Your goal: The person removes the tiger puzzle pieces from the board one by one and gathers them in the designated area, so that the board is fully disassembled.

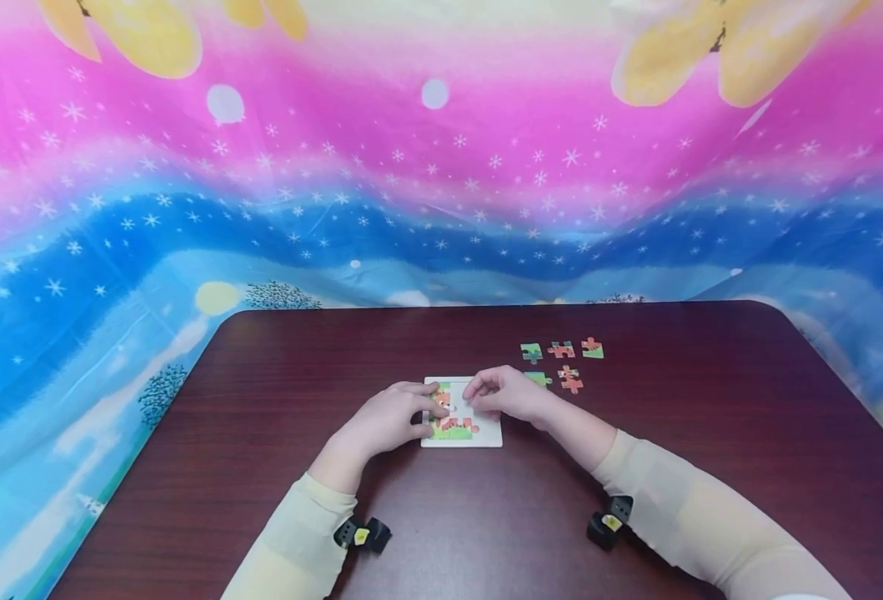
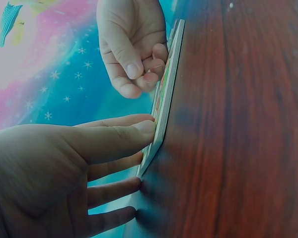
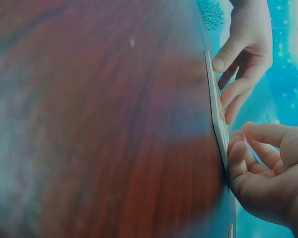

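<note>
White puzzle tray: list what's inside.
Orange-and-green jigsaw pieces along the left and bottom. The left hand partly covers them; the right hand hides some of the tray.

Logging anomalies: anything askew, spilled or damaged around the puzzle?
Nothing stands out: the white puzzle tray sits flat on the table, partly filled, and loose pieces lie near it. Fine damage would be too small to tell.

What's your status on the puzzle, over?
Left hand touching part-filled puzzle board; right hand over it, no held piece visible; loose pieces off right, nothing seen in the way.
</note>
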`<act>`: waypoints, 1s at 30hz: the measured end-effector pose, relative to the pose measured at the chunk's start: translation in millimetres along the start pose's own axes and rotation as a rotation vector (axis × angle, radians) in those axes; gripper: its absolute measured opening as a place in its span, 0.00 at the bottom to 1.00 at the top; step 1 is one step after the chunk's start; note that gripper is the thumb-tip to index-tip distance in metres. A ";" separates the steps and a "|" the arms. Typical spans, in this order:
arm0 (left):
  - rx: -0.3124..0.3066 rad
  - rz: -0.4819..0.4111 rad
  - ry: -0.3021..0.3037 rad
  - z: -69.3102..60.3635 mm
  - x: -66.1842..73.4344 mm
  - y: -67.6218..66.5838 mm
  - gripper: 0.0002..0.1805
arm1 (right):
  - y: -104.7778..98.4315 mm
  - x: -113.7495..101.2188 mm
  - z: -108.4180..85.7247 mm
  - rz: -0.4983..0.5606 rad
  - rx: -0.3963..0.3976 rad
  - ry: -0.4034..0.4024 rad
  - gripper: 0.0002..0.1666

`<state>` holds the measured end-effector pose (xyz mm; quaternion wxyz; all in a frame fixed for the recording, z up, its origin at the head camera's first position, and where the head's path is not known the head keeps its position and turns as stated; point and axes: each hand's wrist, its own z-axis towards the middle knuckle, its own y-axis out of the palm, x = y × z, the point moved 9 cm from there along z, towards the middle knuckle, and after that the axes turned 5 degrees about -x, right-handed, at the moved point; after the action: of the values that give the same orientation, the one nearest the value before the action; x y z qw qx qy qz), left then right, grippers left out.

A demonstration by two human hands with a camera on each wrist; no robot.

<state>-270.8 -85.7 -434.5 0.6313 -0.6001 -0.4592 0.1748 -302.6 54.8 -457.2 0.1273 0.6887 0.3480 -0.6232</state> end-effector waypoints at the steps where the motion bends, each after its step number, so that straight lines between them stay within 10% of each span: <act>1: -0.001 -0.003 0.001 0.0 0.2 -0.1 0.15 | 0.0 0.2 -0.1 -0.006 -0.001 -0.004 0.07; 30: 0.001 -0.009 -0.039 0.0 -0.7 2.1 0.15 | 1.6 -2.8 -1.4 -0.243 0.053 0.044 0.07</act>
<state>-270.4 -85.8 -436.7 0.6233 -0.5940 -0.4742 0.1838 -300.4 53.6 -454.7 0.0251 0.6581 0.4148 -0.6279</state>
